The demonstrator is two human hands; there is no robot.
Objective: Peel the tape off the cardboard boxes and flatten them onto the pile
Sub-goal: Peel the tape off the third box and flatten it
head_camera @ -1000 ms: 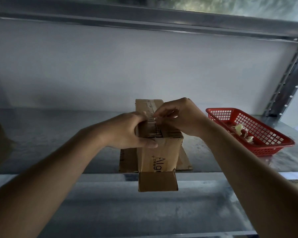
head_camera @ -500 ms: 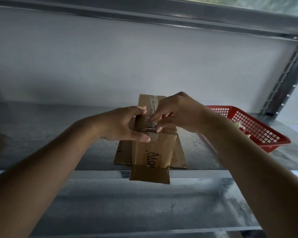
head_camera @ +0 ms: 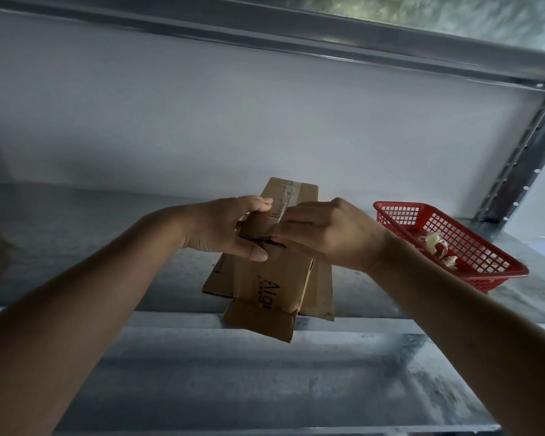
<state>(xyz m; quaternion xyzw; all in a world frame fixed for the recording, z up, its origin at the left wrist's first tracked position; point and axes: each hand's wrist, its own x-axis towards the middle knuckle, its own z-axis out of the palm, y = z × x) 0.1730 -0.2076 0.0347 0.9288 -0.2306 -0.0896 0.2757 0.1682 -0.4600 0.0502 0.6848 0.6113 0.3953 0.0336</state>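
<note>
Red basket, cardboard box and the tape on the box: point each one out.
Red basket [head_camera: 390, 206]: head view, on its far rim.
Cardboard box [head_camera: 276, 292]: head view, on its printed front face.
Tape [head_camera: 287, 191]: head view, on the strip along the box's top.

Two bare, sleeveless forearms [head_camera: 107, 294]

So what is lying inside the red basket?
In the red basket, a few crumpled pale scraps lie on its mesh floor, probably peeled tape. The right arm covers its near left corner.
</note>
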